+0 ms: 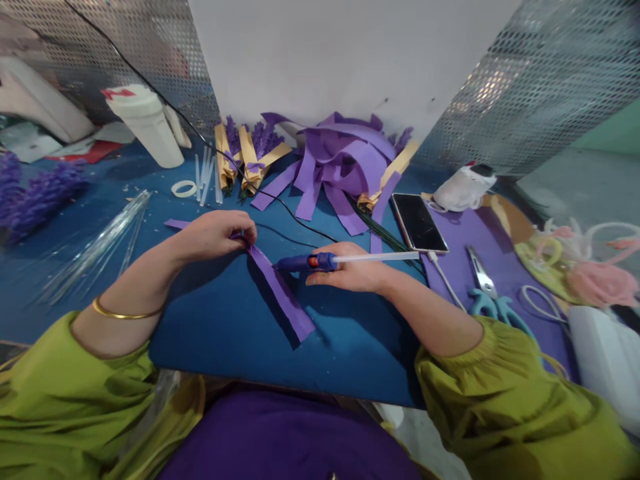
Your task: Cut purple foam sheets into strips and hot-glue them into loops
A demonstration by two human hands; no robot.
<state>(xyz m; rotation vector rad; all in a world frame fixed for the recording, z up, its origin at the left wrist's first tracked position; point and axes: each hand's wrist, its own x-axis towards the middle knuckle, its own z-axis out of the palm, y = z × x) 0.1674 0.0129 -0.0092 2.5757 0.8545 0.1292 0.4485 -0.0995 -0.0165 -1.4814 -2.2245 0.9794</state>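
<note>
Head view: your left hand is pinching down top end of purple strip, fingers curled narrow on it. Strip is lying diagonal on blue worktop, running toward you. Your right hand is gripping glue gun, nozzle pointing left, just about touching strip's right edge; clear glue stick is sticking out the back. Phone is sitting just beyond that hand, scissors lying off to the right, pile of purple strips heaped by back wall.
</note>
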